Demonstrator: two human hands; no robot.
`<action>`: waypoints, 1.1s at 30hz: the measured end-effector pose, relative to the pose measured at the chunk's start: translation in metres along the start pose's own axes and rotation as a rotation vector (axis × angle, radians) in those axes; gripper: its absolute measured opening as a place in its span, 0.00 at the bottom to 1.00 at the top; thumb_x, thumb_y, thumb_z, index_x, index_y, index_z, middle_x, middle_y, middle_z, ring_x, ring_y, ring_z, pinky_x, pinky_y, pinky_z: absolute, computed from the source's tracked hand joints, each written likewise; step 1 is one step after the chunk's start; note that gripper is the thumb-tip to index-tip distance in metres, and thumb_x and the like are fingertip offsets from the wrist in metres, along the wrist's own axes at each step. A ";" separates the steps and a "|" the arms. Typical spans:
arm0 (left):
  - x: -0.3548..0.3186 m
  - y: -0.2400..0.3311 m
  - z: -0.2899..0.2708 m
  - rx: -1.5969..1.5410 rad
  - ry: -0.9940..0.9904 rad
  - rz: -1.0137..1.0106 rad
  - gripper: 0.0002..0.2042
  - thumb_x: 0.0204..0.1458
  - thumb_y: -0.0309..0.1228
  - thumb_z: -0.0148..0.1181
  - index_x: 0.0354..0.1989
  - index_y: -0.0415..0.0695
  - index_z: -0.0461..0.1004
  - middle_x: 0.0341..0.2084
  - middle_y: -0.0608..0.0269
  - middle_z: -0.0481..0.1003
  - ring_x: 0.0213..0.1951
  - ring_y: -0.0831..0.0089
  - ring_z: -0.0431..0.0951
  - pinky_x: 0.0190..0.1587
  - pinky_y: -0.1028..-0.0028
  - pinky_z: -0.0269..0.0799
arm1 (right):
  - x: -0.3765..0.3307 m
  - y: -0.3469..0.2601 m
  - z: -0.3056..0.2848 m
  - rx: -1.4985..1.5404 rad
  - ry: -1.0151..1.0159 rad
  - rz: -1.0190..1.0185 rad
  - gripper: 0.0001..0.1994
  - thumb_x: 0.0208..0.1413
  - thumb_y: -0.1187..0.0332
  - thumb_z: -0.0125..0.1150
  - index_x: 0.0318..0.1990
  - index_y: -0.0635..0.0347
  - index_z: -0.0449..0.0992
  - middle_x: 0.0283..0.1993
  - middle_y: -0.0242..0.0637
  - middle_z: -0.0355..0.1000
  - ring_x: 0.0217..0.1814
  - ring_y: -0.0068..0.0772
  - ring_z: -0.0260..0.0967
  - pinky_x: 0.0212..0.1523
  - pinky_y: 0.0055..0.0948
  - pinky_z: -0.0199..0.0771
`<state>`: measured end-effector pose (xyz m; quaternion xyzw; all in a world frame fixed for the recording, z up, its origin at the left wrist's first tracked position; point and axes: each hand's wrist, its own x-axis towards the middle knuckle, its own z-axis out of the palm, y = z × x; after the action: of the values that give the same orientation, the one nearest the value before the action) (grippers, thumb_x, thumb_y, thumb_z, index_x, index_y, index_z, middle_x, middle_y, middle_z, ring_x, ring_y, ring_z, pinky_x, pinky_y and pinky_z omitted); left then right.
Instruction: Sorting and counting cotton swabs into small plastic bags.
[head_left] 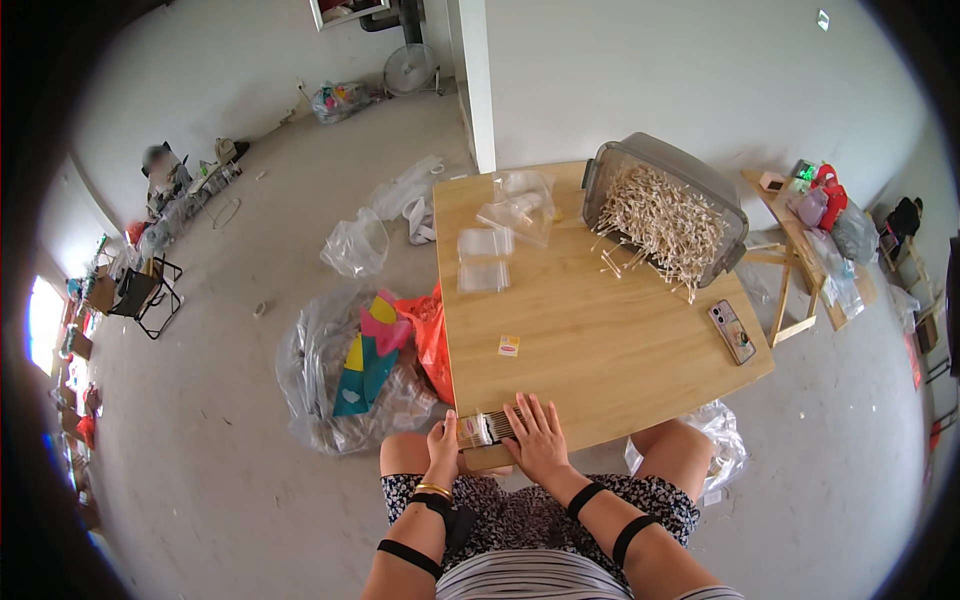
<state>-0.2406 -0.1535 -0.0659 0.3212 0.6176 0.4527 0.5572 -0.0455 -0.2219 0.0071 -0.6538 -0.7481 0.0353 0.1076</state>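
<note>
Left hand (pixel 443 441): fingers pinching one small packet (pixel 484 428) at the table's (pixel 600 340) near edge.
Right hand (pixel 535 438): fingers spreading flat, pressing the packet.
Clear bags (pixel 483 259): two lying mid-table.
Phone (pixel 732 331): one.

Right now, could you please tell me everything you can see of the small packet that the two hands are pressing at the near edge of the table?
The small packet is a flat, clear pouch holding a row of thin pale sticks, with a red-and-white label at its left end. It lies flat at the near edge of the wooden table. The left hand grips its left end, thumb near the label, while the right hand rests spread over its right part, hiding that end.
</note>
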 end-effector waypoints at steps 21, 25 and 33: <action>-0.005 0.023 -0.010 0.646 0.103 0.447 0.26 0.67 0.48 0.45 0.33 0.33 0.75 0.31 0.37 0.77 0.38 0.38 0.75 0.41 0.51 0.70 | 0.017 -0.044 0.004 -0.011 -0.171 -0.027 0.47 0.60 0.37 0.49 0.74 0.68 0.48 0.80 0.46 0.40 0.83 0.45 0.30 0.79 0.49 0.29; 0.002 0.017 -0.028 0.533 0.049 0.223 0.25 0.67 0.50 0.48 0.32 0.36 0.74 0.26 0.47 0.77 0.34 0.55 0.80 0.39 0.58 0.73 | 0.021 -0.033 -0.001 0.186 -0.047 -0.045 0.42 0.59 0.46 0.56 0.73 0.66 0.52 0.76 0.50 0.48 0.80 0.51 0.40 0.76 0.51 0.40; -0.034 0.015 -0.006 -0.422 0.003 -0.278 0.10 0.59 0.37 0.65 0.44 0.51 0.74 0.36 0.69 0.78 0.31 0.74 0.77 0.32 0.75 0.73 | 0.024 -0.043 0.021 0.626 -0.061 0.245 0.29 0.53 0.71 0.59 0.65 0.58 0.67 0.59 0.51 0.63 0.63 0.55 0.59 0.63 0.49 0.61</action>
<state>-0.2422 -0.1798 -0.0390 0.1090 0.5486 0.4910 0.6678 -0.0943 -0.2029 -0.0019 -0.6728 -0.6198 0.2954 0.2757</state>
